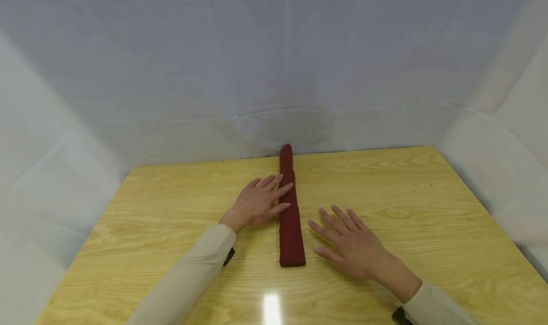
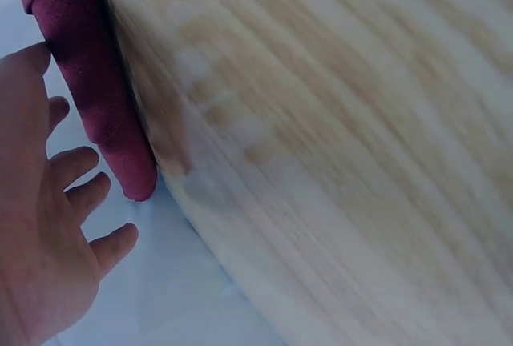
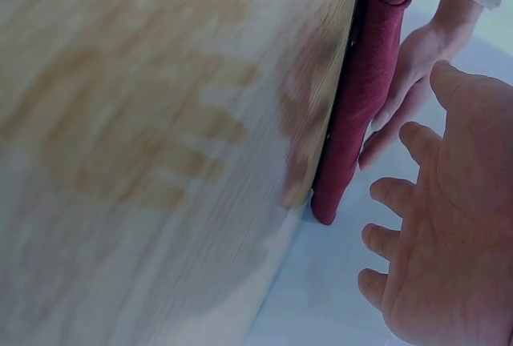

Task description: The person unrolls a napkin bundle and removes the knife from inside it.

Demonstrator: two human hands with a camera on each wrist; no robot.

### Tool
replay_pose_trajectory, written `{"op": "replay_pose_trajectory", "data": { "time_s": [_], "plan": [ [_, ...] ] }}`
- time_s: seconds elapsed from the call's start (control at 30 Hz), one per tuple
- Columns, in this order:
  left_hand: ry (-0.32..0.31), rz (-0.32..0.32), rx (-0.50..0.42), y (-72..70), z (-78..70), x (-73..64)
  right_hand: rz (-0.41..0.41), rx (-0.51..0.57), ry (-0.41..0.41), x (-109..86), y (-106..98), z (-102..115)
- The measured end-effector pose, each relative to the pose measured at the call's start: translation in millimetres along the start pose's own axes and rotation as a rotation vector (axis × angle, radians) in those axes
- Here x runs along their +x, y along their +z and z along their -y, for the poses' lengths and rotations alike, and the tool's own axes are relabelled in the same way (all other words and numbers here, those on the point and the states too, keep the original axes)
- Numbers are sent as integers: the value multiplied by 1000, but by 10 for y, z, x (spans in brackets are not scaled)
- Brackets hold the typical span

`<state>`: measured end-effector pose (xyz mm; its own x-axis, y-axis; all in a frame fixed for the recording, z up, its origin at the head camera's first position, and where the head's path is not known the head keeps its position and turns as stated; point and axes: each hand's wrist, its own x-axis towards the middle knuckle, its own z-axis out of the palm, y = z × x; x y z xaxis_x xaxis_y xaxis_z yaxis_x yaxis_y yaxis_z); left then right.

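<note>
A long dark red rolled cloth (image 1: pixel 292 241) lies on the table, running from near the middle to the far edge. Its near end shows a spiral of layers in the right wrist view, where the roll (image 3: pixel 367 82) appears from the side. My left hand (image 1: pixel 261 203) comes from the left with spread, straight fingers; their tips overlap the roll's middle in the head view. To the right of the roll, my right hand (image 1: pixel 353 246) is spread palm down, apart from the cloth and holding nothing.
The wooden table (image 1: pixel 385 182) has light grain and a bright reflection near its front. A pale grey sheet (image 1: pixel 257 54) hangs behind the far edge, and white sheets (image 1: pixel 30 172) stand at both sides. Black bands (image 1: pixel 229 257) show at the cuffs.
</note>
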<state>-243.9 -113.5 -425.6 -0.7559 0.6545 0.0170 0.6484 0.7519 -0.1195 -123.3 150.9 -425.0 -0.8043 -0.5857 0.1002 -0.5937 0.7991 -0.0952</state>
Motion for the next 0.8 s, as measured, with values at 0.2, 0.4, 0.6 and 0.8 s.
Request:
{"op": "replay_pose_trajectory", "data": {
  "time_s": [0.2,0.4,0.6,0.8],
  "plan": [
    [7,30,-3,-1,5,39,7,7,-1,3,3,17],
    [22,34,12,-11,-7,65,15,16,-3,6,13,22],
    [36,42,19,-19,-25,119,13,8,-6,15,14,30],
    [36,72,4,5,-2,192,17,23,-13,35,24,47]
  ]
}}
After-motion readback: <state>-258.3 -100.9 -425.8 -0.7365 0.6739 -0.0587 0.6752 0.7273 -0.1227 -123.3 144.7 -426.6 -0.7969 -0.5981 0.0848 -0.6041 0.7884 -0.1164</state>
